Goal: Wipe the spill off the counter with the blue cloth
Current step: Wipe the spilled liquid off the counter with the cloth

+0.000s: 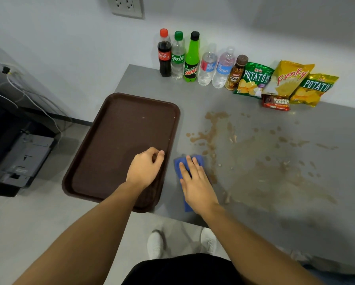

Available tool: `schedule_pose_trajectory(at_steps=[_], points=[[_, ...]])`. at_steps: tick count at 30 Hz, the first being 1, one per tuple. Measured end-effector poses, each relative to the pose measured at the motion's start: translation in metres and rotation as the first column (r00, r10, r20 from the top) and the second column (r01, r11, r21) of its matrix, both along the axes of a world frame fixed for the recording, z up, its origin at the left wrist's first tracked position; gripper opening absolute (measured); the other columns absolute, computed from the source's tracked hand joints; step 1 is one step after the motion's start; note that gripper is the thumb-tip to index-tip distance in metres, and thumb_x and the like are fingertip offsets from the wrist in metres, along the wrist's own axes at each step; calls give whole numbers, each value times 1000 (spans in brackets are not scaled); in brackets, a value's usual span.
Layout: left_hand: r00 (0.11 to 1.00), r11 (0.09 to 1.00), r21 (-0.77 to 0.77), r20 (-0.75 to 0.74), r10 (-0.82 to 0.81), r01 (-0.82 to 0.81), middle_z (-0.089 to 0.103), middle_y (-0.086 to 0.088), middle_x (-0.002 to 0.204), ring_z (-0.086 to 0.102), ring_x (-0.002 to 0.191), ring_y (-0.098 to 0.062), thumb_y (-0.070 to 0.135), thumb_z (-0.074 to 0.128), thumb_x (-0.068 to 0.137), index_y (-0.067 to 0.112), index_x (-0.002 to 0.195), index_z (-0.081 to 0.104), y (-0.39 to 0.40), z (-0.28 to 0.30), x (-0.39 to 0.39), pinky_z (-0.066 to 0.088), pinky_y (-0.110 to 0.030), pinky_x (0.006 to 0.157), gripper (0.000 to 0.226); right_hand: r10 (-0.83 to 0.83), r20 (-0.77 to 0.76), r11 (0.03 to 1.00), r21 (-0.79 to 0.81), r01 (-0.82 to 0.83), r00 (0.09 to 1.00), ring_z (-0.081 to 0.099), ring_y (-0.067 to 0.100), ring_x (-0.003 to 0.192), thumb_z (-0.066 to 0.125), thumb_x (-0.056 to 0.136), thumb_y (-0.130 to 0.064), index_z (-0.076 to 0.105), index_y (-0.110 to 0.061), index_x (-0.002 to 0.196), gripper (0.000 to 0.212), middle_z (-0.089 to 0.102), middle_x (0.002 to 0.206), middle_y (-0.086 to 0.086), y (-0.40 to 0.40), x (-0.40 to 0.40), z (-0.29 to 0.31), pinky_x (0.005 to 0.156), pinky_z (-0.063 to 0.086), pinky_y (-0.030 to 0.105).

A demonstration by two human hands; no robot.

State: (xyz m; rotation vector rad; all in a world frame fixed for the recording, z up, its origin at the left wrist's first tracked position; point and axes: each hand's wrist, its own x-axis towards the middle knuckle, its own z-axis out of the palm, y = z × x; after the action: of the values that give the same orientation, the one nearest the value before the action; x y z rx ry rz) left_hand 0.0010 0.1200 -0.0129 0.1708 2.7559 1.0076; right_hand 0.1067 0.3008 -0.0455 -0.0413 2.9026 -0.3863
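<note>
A brown spill (213,132) runs in streaks and drops across the grey counter (254,202), with smeared wet patches spreading to the right. The blue cloth (181,163) lies flat on the counter at the spill's left edge. My right hand (195,182) presses down on the cloth with the fingers spread flat, hiding most of it. My left hand (145,167) rests on the right rim of a brown tray (119,140), its fingers curled loosely with nothing in them.
Along the back wall stand several drink bottles (191,58) and several snack bags (285,83). The tray overhangs the counter's left corner. A printer (22,159) and cables sit on the floor at left. My white shoes (156,243) show below the counter's front edge.
</note>
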Motion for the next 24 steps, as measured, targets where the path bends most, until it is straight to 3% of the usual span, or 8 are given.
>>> schedule_pose_trajectory(at_steps=[3, 9, 15, 20, 24], points=[[999, 1000, -5, -25, -23, 23, 62, 7, 65, 60, 61, -6, 53, 48, 103, 28, 96, 65, 6, 0, -3, 37, -23, 51, 32, -43, -7, 999, -4, 43, 999, -19, 26, 157, 23, 111, -37, -2, -25, 164, 60, -16, 171, 5, -7, -3, -10, 130, 1, 46], [998, 1000, 5, -57, -28, 28, 62, 8, 66, 60, 62, -5, 51, 49, 104, 28, 93, 63, 15, -1, -6, 37, -23, 52, 29, -83, -162, 996, -2, 84, 983, 3, 22, 160, 31, 108, -42, 20, -29, 163, 58, 9, 173, 2, -5, -7, -17, 129, 13, 47], [997, 1000, 13, -73, -5, 6, 63, 7, 68, 61, 66, -7, 50, 49, 103, 25, 96, 66, 19, -2, -5, 40, -29, 56, 32, -117, -170, 993, -4, 118, 978, 8, 22, 160, 30, 106, -40, 25, -31, 162, 56, 13, 172, 1, 19, -35, -18, 129, 13, 48], [997, 1000, 18, -84, 0, 1, 61, 8, 64, 59, 61, -7, 54, 47, 103, 31, 93, 63, 17, 1, 2, 37, -25, 53, 29, -259, -135, 966, -27, 258, 956, 3, 21, 160, 30, 106, -35, 13, -15, 164, 63, 7, 173, 4, 56, -44, -22, 130, 4, 41], [996, 1000, 15, -87, 2, -1, 61, 9, 65, 58, 63, -6, 54, 48, 102, 31, 93, 63, 16, 1, 8, 39, -27, 54, 29, -304, -126, 951, 15, 308, 944, 1, 22, 160, 29, 105, -31, 11, -12, 164, 64, 3, 173, 5, 75, -21, -24, 130, 2, 40]])
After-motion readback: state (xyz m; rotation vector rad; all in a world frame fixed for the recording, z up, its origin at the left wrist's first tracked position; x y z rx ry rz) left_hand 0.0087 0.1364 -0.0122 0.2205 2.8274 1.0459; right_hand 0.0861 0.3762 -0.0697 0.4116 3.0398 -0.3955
